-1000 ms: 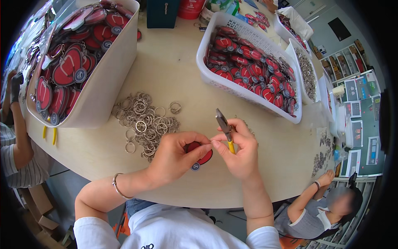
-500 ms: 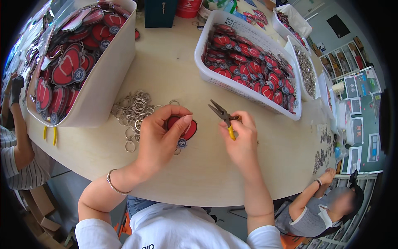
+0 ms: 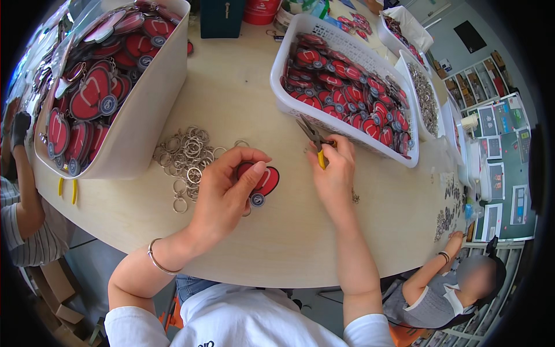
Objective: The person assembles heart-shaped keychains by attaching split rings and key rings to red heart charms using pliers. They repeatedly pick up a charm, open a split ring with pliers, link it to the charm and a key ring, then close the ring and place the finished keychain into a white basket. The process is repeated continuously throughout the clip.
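Observation:
Between thumb and fingers, my left hand [image 3: 222, 185] pinches a red charm [image 3: 267, 180] with a dark rim and a small round grey-blue tag [image 3: 257, 200] at its lower end. Part of the charm lies hidden behind the thumb. To the right, my right hand [image 3: 336, 176] grips needle-nose pliers [image 3: 315, 136] with yellow handles, their dark jaws pointing up and left near the basket. The jaws look slightly parted, and whether they hold anything is too small to tell. A heap of silver split rings [image 3: 188, 151] lies beyond and left of my left hand.
A white bin [image 3: 156, 110] heaped with red charms stands at left, yellow handles [image 3: 67, 189] beside it. A white basket [image 3: 283, 95] of charms stands far right of centre, beside a tray of metal parts [image 3: 425, 95]. Small links [image 3: 355, 196] lie right of my wrist. Co-workers sit on both sides.
My right hand has moved away from me with the pliers, toward the basket, and the pliers stand more upright. My left hand and the charm have shifted slightly right.

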{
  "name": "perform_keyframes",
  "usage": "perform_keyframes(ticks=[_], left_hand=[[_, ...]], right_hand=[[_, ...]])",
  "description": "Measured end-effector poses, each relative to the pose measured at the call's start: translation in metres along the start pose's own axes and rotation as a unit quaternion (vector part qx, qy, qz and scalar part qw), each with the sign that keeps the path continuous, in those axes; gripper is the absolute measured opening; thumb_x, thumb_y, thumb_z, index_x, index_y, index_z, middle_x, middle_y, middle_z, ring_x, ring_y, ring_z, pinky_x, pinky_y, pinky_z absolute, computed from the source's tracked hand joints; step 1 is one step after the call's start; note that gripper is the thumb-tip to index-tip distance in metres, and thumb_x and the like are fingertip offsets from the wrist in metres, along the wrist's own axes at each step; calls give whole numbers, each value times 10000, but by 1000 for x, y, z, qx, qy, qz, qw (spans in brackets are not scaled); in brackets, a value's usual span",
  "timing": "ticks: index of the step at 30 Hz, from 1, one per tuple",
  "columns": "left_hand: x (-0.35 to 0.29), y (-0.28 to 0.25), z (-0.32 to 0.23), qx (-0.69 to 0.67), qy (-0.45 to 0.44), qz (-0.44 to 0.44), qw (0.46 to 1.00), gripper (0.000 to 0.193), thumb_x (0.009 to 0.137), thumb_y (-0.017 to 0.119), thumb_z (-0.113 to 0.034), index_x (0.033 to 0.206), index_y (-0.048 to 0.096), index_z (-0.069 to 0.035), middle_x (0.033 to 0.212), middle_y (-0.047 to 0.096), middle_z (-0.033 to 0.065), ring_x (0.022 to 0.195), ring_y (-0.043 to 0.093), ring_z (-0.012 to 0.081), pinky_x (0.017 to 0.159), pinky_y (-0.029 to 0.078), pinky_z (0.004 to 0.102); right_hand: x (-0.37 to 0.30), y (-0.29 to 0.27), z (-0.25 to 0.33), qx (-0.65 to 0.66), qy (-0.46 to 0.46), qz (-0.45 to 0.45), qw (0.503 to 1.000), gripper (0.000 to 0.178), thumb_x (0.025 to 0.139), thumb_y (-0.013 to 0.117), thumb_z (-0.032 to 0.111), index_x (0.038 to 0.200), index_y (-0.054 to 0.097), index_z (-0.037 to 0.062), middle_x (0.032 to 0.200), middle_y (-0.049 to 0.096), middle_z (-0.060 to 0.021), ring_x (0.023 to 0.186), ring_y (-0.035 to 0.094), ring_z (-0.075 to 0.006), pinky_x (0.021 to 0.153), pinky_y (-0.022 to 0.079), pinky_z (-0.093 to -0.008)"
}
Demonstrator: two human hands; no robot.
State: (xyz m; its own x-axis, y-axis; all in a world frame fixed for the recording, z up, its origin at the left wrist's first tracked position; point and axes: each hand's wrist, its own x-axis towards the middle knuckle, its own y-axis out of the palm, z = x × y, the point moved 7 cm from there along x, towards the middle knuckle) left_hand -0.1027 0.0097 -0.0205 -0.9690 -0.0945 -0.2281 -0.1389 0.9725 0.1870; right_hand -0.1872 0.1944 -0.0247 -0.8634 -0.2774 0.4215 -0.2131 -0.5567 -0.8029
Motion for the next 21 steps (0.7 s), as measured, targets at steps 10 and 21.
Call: perform_keyframes(ticks=[10, 21], left_hand=[[-1, 4, -2, -2, 87, 0, 996, 191, 847, 679, -21, 1025, 619, 16, 786, 638, 12, 694, 567, 54, 630, 476, 202], [-3, 6, 2, 98, 44, 31, 994, 138, 846, 700, -46, 966, 652, 0, 793, 640, 6, 695, 547, 38, 599, 446, 194]], right_hand=[[2, -1, -1, 95, 67, 45, 992, 139, 728, 744, 45, 816, 652, -10, 1009, 575, -113, 926, 557, -273, 814, 445, -377], [-18, -17, 26, 328, 149, 206, 910, 123, 824, 693, 78, 860, 631, -21, 993, 551, -56, 857, 555, -163, 785, 449, -285]])
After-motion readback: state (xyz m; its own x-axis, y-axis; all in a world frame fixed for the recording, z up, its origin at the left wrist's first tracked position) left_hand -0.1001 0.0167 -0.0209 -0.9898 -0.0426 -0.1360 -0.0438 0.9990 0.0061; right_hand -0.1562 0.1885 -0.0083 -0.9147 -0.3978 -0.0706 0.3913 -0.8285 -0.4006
